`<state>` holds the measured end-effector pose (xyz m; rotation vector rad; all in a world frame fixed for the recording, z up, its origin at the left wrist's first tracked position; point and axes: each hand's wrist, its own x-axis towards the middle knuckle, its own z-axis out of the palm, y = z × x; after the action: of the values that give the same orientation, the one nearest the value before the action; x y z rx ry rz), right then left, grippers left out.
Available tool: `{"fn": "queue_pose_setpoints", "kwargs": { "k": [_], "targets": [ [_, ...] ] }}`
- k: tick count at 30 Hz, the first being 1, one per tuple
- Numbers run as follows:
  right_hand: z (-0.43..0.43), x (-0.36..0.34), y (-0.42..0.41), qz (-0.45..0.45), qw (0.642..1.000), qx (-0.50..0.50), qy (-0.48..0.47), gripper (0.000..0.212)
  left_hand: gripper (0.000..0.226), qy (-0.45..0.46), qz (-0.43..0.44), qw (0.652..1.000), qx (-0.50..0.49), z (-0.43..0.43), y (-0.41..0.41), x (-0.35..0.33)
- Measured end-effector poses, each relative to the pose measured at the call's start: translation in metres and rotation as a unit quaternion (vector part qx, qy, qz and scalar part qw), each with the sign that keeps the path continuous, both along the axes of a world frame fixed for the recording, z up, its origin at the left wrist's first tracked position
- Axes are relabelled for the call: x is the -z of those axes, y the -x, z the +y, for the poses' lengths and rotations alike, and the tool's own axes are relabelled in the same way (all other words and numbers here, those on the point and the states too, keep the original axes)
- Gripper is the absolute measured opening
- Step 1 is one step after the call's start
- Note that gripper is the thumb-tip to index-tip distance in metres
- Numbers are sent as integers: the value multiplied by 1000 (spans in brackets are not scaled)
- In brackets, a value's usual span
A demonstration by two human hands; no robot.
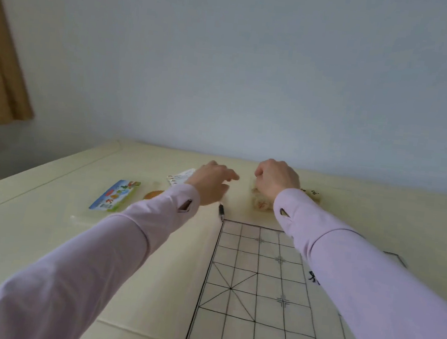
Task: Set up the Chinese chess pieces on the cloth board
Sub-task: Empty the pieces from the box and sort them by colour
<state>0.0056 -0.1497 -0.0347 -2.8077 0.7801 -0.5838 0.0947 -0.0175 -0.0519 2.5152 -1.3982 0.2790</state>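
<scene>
Cloth board point(259, 285): lay flat on the surface point(28, 230); grid bare, no piece set on it yet.
Chess pieces point(261, 203): heaped in one pale pile just beyond the board's far edge; too blurred to count.
Right hand point(277, 179): hung over the pile with fingers curled in; could not tell whether a piece was gripped.
Left hand point(209, 186): reached just beside the pile, fingers loosely extended, nothing visibly held.
Step in hand: judged to be collecting pieces from the pile.
Technique: best lifted a few at a time, turned character side up, seated on line crossings rather than inside squares, without rucking the cloth.
Counts: two hands; one board; one pile; one pen point(221, 212); one colourful packet point(115, 196); one card point(181, 177); one orange round item point(154, 195), unidentified.
</scene>
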Motion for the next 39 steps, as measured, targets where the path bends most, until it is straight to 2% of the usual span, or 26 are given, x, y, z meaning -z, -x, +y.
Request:
{"fn": "queue_pose_setpoints", "kwargs": {
  "k": [2, 6, 11, 15, 18, 19, 22, 24, 28, 31, 35, 39],
  "targets": [
    [-13, -3, 12, -12, 998, 59, -9, 27, 39, -8, 27, 999, 45, -22, 15, 0],
    [-48, -1, 36, -43, 984, 150, -89, 25, 25, 10, 37, 998, 41, -54, 28, 6],
    [-76, 9, 52, -49, 974, 172, -142, 7, 13, 27, 21, 999, -4, -64, 34, 7],
    [-83, 12, 62, -98, 961, 173, -194, 15, 10, 50, -7, 999, -14, -64, 45, 6],
    [-84, 6, 74, -158, 932, 172, -278, 38, 5, 86, -38, 996, 4, -57, 54, 1],
    [-83, 2, 80, -169, 920, 170, -311, 39, 3, 99, -42, 994, 14, -53, 57, -2],
    [-83, -10, 101, -210, 852, 151, -456, 42, 10, 139, -51, 987, 62, -33, 68, -7],
    [-80, -13, 123, -192, 820, 124, -525, 46, 10, 149, -57, 983, 93, -18, 78, -8],
    [-71, -5, 162, -140, 792, 68, -590, 42, 7, 138, -35, 981, 129, 9, 95, -7],
    [-59, -3, 189, -82, 791, 17, -606, 37, 6, 117, -13, 980, 158, 26, 104, -5],
    [-42, -1, 218, 2, 794, -38, -606, 36, 8, 58, -44, 982, 174, 39, 111, 2],
    [-22, 0, 239, 44, 782, -92, -615, 26, 9, 57, -76, 980, 176, 40, 125, 1]
  ]
}}
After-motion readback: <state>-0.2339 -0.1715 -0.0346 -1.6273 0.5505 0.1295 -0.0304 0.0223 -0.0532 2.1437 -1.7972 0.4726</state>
